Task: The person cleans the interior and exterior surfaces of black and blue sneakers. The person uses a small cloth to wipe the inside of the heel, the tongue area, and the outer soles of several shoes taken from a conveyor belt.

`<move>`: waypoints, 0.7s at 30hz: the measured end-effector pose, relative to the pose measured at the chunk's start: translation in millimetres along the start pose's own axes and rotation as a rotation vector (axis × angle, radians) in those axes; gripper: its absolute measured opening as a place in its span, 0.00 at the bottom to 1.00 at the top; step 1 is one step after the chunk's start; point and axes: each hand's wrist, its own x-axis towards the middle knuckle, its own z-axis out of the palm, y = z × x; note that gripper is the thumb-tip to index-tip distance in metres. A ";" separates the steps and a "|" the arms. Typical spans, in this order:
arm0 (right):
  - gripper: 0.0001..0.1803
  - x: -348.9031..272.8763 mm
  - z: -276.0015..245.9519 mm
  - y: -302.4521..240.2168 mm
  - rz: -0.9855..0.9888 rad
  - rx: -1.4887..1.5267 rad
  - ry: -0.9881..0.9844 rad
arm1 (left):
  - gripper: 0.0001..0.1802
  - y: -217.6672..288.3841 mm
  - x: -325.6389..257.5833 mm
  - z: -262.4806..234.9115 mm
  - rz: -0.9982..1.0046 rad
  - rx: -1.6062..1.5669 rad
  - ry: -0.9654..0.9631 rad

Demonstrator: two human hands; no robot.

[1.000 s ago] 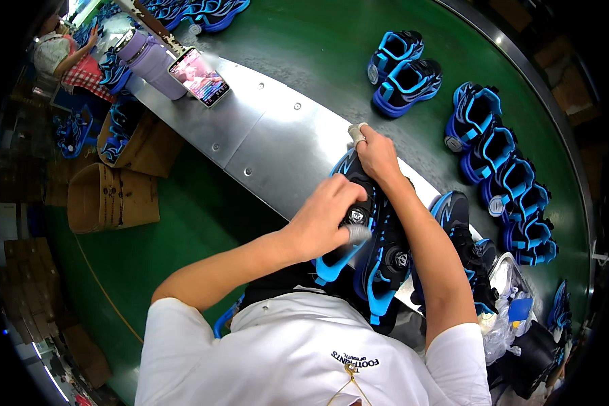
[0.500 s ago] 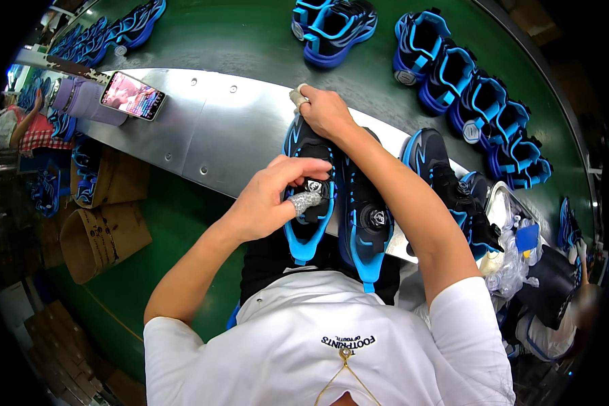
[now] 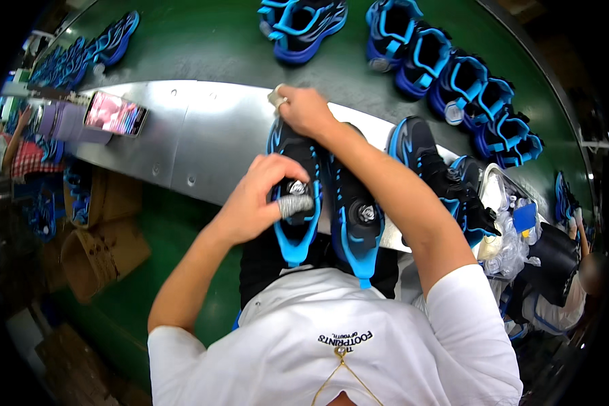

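Note:
Two black and blue shoes lie side by side in front of me on the metal work surface (image 3: 203, 135), toes pointing away. My left hand (image 3: 260, 196) grips the left shoe (image 3: 292, 223) at its round dial closure, with a taped thumb on the dial. My right hand (image 3: 303, 108) presses on the toe of that same shoe, a taped fingertip at the far end. The right shoe (image 3: 355, 216) lies untouched beside it, under my right forearm.
More black and blue shoes (image 3: 426, 61) sit in pairs on the green conveyor belt (image 3: 196, 40) beyond. Another shoe (image 3: 426, 162) and plastic bags (image 3: 507, 230) lie to the right. A phone (image 3: 115, 114) rests at left. Cardboard boxes (image 3: 101, 237) stand below left.
The view has shifted, so the shoes and belt slide across the picture. My left hand has moved onto the left shoe's dial; my right hand stays on its toe.

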 end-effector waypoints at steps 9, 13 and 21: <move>0.27 4.6 -116.9 -15.7 -0.010 -0.411 0.046 | 0.20 39.9 -48.4 13.8 -0.023 0.243 0.195; 0.42 24.3 -212.1 12.6 0.374 -0.638 -0.012 | 0.36 60.9 -67.4 42.6 0.147 0.368 -0.209; 0.37 28.0 -198.4 108.5 0.345 -0.537 0.107 | 0.20 38.4 -6.9 72.0 0.209 0.475 -0.261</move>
